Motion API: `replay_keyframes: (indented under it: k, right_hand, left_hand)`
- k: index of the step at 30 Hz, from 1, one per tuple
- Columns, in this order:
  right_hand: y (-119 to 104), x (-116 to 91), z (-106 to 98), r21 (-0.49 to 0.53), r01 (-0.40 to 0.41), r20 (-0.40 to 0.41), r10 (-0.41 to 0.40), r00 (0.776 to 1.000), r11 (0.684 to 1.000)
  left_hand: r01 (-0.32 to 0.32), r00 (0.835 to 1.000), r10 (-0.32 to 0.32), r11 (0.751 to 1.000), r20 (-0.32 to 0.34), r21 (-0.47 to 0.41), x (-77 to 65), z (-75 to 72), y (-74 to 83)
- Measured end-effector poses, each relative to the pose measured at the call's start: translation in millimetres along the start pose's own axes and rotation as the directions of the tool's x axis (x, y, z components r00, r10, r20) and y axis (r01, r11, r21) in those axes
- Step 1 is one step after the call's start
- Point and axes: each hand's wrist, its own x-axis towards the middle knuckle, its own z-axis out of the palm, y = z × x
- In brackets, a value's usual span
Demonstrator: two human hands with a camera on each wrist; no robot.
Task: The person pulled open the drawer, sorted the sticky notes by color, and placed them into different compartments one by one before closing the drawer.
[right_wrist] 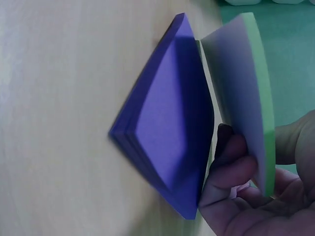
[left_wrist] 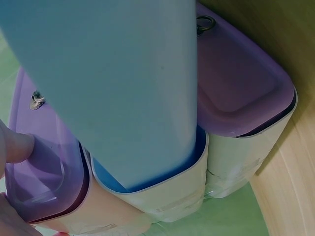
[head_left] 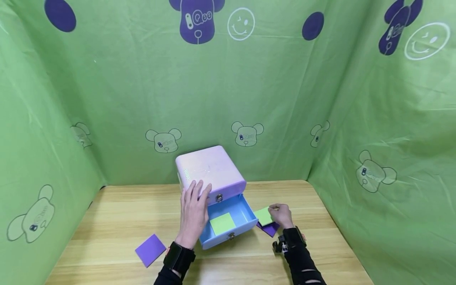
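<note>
Green note pad [head_left: 262,217] pinched in the right hand, just outside the pulled-out blue drawer

From my remote seat I see the right hand [head_left: 281,215] grasping the pad at its edge: curled fingers [right_wrist: 229,172] on one face, thumb on the other. The pad is tilted beside a purple stack [head_left: 270,230] lying on the worktop [head_left: 117,213]. From the head camera it partly covers that stack; I cannot tell whether they touch.

Over to the left hand [head_left: 194,211], I see its fingers spread and clenching nothing, laid over the front left corner of the cabinet [head_left: 210,166]. Its thumb touches the front of the upper purple drawer [left_wrist: 49,162] in my left wrist feed.

Below that, the blue drawer [head_left: 243,210] juts toward me, with a second green pad [head_left: 222,224] flat inside. A lower purple drawer [left_wrist: 241,78] sits under it.

Farther out, I find a loose purple pad [head_left: 150,250] to the left on the worktop. Green curtain [head_left: 199,87] printed with bear heads surrounds the scene.
</note>
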Motion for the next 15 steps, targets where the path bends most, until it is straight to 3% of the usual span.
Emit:
replay_keyframes:
  k: [15]
  right_hand:
    - [7.2, 4.2, 0.8, 0.048, -0.034, 0.012, 0.034, 0.999, 0.998]
  left_hand:
    - [-0.01, 1.0, 0.01, 1.0, -0.014, -0.003, -0.5, -0.4, 1.0]
